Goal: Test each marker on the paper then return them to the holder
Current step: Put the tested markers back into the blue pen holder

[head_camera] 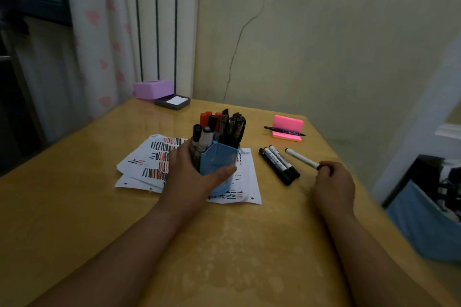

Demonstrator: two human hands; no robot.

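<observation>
A blue marker holder [220,157] stands on sheets of paper [146,157] covered in red and black test strokes. It holds several red, black and white markers [219,124]. My left hand [192,169] grips the holder from its left side, thumb across the front. My right hand [333,182] pinches the near end of a white marker [300,158], which lies on the table and points away to the left. Three markers [278,166] lie side by side between the holder and that marker.
A pink sticky-note pad [288,127] with a black pen [284,130] across it sits at the back right. A purple box [153,89] and a dark notepad tray [172,101] stand at the far edge. The table's right edge [374,204] runs close to my right hand.
</observation>
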